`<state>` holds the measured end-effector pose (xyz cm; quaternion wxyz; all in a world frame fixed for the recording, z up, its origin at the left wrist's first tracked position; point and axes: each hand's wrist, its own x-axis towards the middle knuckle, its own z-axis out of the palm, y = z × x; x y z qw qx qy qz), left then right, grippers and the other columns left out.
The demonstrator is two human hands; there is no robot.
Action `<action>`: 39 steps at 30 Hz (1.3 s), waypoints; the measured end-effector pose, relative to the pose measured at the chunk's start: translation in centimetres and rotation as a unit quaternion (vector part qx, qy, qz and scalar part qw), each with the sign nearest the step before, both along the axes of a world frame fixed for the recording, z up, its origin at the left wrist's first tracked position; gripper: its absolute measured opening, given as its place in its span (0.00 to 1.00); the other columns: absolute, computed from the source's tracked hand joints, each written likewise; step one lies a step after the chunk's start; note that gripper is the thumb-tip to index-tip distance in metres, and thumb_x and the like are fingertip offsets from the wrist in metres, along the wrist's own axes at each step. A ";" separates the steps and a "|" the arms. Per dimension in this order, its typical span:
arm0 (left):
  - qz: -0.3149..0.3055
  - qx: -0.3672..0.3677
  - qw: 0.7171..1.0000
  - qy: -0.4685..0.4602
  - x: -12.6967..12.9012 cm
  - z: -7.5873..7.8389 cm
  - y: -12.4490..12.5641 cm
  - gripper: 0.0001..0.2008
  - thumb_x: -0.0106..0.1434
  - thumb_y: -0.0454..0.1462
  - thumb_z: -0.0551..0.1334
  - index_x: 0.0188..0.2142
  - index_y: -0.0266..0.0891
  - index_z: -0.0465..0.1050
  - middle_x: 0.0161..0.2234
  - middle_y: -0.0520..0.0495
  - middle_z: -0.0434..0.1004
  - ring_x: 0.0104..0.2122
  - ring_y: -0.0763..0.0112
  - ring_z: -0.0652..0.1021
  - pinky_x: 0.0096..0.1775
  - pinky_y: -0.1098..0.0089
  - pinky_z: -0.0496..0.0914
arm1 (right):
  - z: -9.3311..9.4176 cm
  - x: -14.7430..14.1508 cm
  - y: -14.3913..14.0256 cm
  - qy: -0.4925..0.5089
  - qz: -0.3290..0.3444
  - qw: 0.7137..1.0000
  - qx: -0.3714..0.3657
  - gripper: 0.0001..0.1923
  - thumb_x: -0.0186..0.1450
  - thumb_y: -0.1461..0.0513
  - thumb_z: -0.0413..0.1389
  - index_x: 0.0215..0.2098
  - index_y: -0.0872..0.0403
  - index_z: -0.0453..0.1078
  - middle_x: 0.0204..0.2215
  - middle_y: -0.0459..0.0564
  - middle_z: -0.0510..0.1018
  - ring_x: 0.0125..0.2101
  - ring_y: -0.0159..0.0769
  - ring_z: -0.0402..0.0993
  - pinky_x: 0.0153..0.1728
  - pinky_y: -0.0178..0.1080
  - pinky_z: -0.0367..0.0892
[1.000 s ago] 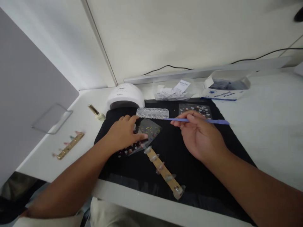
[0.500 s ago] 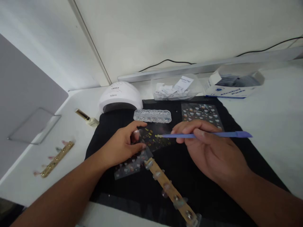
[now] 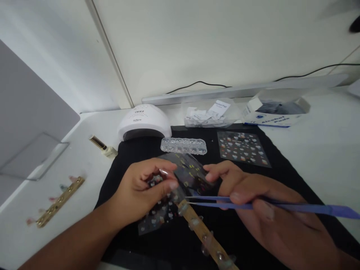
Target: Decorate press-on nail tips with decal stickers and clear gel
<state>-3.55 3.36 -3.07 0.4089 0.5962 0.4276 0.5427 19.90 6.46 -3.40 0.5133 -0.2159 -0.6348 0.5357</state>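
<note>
Purple tweezers (image 3: 300,208), one; patterned sheets (image 3: 243,148), three

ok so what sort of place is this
Most likely a nail-art workstation: there's a white dome, apparently a curing lamp, a patterned sticker sheet on a black mat, and a tan strip bearing clear nail tips. Salon or home, I can't tell.

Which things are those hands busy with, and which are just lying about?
Probably in use:
purple tweezers, in the right hand
yellow-marked sheet, at the left hand
strip with clear tips, near the tweezers

Probably just lying about:
white lamp
gold-capped bottle
alcohol pads box
</note>
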 end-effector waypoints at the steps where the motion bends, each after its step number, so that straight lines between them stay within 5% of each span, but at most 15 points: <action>1: 0.001 0.020 1.000 -0.001 0.1 0.1 -0.2 0.13 0.58 0.27 0.71 0.41 0.42 0.81 0.31 0.52 0.82 0.31 0.76 0.80 0.35 0.80 0.75 | 0.1 -0.1 -0.2 0.004 -0.010 1.000 0.002 0.10 0.68 0.51 0.59 0.34 0.41 0.81 0.25 0.48 0.79 0.41 0.47 0.74 0.52 0.53 0.67; 8: -0.029 0.089 0.995 -0.025 0.8 -0.1 -0.8 0.23 0.55 0.23 0.72 0.48 0.45 0.80 0.34 0.52 0.80 0.34 0.76 0.80 0.40 0.80 0.76 | 0.1 -0.5 -0.9 0.046 -0.030 0.998 0.023 0.11 0.71 0.54 0.55 0.37 0.43 0.79 0.24 0.46 0.76 0.33 0.41 0.73 0.53 0.49 0.67; 15: -0.064 0.050 0.995 -0.062 1.0 -0.3 -1.3 0.21 0.60 0.24 0.68 0.48 0.46 0.79 0.35 0.53 0.76 0.35 0.78 0.78 0.40 0.81 0.75 | 0.8 -0.6 -0.6 0.068 -0.029 0.997 -0.010 0.10 0.69 0.53 0.58 0.35 0.43 0.81 0.23 0.49 0.76 0.34 0.43 0.75 0.41 0.47 0.76; 21: -0.101 0.024 0.992 -0.077 0.9 -0.4 -1.6 0.28 0.57 0.25 0.72 0.54 0.51 0.76 0.37 0.54 0.76 0.37 0.78 0.78 0.43 0.81 0.74 | 1.4 -0.9 -0.5 0.068 -0.032 0.997 -0.033 0.10 0.66 0.51 0.60 0.32 0.42 0.82 0.22 0.50 0.76 0.34 0.44 0.75 0.41 0.48 0.77; 30: -0.077 0.055 0.995 -0.023 0.8 0.1 -1.6 0.18 0.64 0.27 0.67 0.51 0.47 0.79 0.34 0.51 0.77 0.32 0.76 0.78 0.36 0.79 0.75 | 1.2 -0.3 -0.9 0.015 -0.018 1.000 0.020 0.10 0.69 0.53 0.57 0.38 0.42 0.82 0.25 0.50 0.78 0.36 0.45 0.76 0.44 0.50 0.74; 36: -0.050 0.153 0.985 0.061 0.7 0.6 -1.3 0.09 0.64 0.33 0.69 0.45 0.38 0.79 0.30 0.48 0.79 0.30 0.74 0.78 0.34 0.77 0.74 | 0.1 0.4 -0.6 0.027 0.053 0.993 0.099 0.11 0.71 0.59 0.55 0.47 0.47 0.79 0.31 0.50 0.79 0.39 0.44 0.76 0.49 0.51 0.71; 39: -0.051 0.183 0.976 0.109 0.5 0.9 -1.3 0.08 0.65 0.34 0.68 0.45 0.36 0.78 0.30 0.46 0.81 0.31 0.71 0.79 0.35 0.74 0.75 | -0.2 0.5 -0.6 0.028 0.036 0.995 0.094 0.11 0.71 0.59 0.55 0.46 0.47 0.79 0.31 0.50 0.80 0.38 0.45 0.77 0.48 0.52 0.72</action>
